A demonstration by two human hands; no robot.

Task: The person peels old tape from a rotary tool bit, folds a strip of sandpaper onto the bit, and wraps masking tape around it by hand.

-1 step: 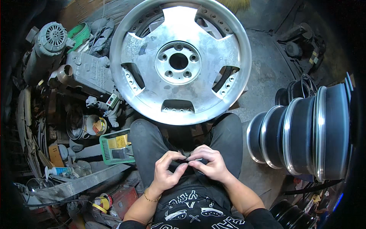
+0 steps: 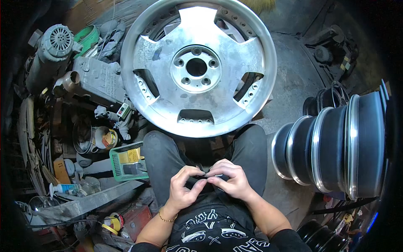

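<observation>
What moved: I see no clear move since the earlier frame; the left hand (image 2: 184,187) and right hand (image 2: 230,180) sit in the same spot.
Small dark thing (image 2: 202,177): it is between the tips of the two hands, over the lap; fingers hide most of it, so I cannot tell what it is.
Left hand: the thumb and first finger pinch the small dark thing from its left side.
Right hand: the thumb and fingers bend in and pinch it from its right side; the two hands almost meet.
Bracelet (image 2: 162,215): thin and gold, on the wrist just below the left hand.
Black shirt (image 2: 210,227): just below both hands, with white print.
Dark pants (image 2: 161,153): under and beside both hands, knees apart.
Big silver wheel (image 2: 163,101): ahead of both hands, past the knees, its flat face up; it has a round hole in the middle and five small holes around that.
Green basket (image 2: 115,167): left of the left hand, beside the leg, with a yellow packet (image 2: 131,156) in it.
Gray bar (image 2: 90,205): farther left of the left hand, long and slanted.
Gray motor (image 2: 56,44): far ahead and left of the left hand.
Black wheels (image 2: 329,147): well to the right of the right hand, in a row, with shiny rims.
</observation>
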